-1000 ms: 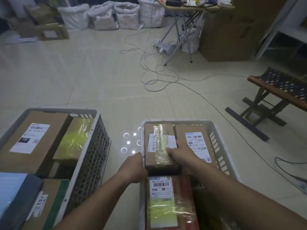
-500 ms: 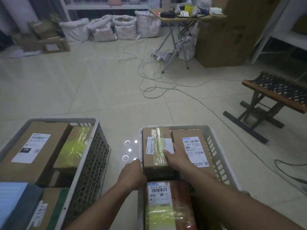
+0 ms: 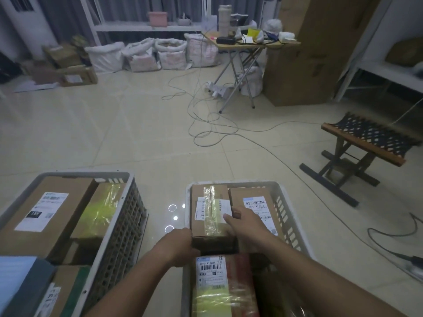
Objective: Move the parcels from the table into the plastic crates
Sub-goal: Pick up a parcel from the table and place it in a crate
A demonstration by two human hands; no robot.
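Low in the middle of the frame, a small brown cardboard parcel with clear tape (image 3: 211,212) sits in the far left corner of the right grey plastic crate (image 3: 287,216). The left hand (image 3: 177,247) curls round its near left corner. The right hand (image 3: 246,223) lies flat and open on its right edge, holding nothing tight. Just beside it is a second brown parcel with a white label (image 3: 256,208). I think the box could tip or jam if one hand lets go first, since it looks perched high. The left grey crate (image 3: 109,177), at lower left, looks nearly full.
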